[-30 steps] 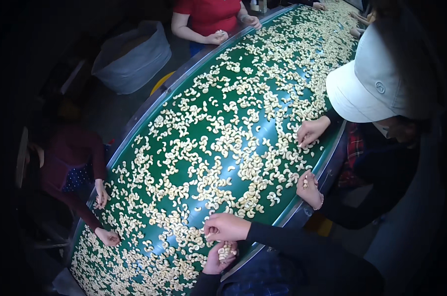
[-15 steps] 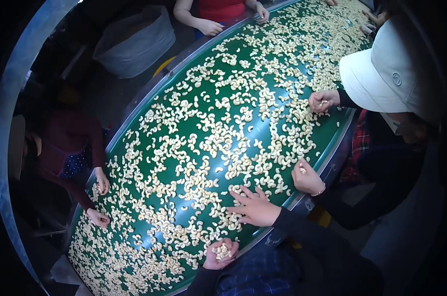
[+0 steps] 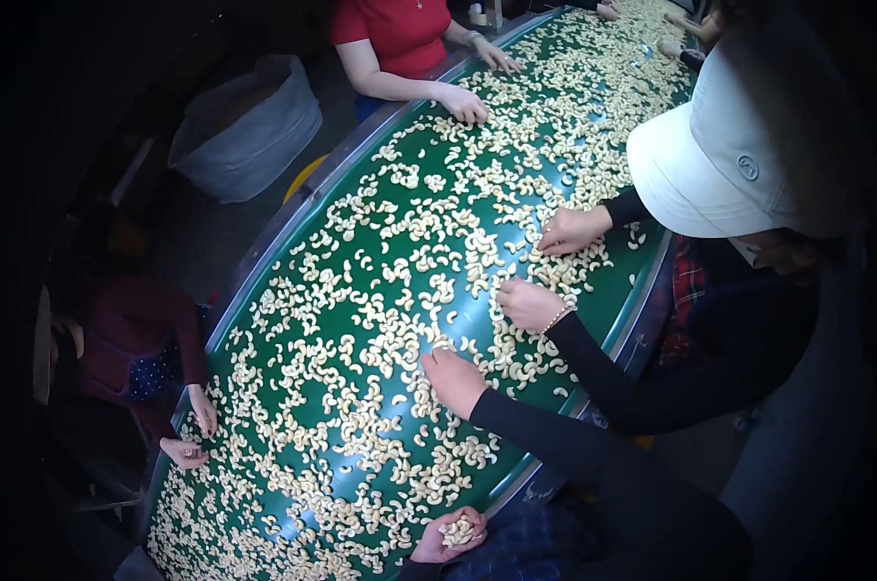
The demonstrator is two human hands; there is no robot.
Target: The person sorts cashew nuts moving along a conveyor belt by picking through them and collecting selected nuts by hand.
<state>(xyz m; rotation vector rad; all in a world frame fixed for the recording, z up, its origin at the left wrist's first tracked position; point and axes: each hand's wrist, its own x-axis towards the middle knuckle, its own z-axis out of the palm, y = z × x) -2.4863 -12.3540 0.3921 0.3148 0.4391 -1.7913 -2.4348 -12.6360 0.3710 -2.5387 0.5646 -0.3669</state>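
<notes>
Pale cashew nuts (image 3: pixel 414 257) lie scattered over a long green sorting belt (image 3: pixel 313 412). Low in the view, by the belt's near edge, my left hand (image 3: pixel 438 543) is cupped palm up around a small pile of cashews (image 3: pixel 461 532). My right hand (image 3: pixel 456 383) reaches across to the middle of the belt, back of the hand up. Its fingers are bent together and point down among the nuts; whatever is between the fingertips is hidden. My dark right sleeve crosses the near rim.
Close on my right, a person in a white cap (image 3: pixel 700 174) has both hands (image 3: pixel 532 306) on the nuts. Across the belt are a person in red (image 3: pixel 395 39) and one in a dark maroon top (image 3: pixel 134 334). A large pale sack (image 3: pixel 255 136) stands beyond the far rim.
My right hand, spread flat before, has drawn its fingers together over the nuts. The capped neighbour's hands have moved farther over the belt. The person in red now leans in; the whole view has shifted.
</notes>
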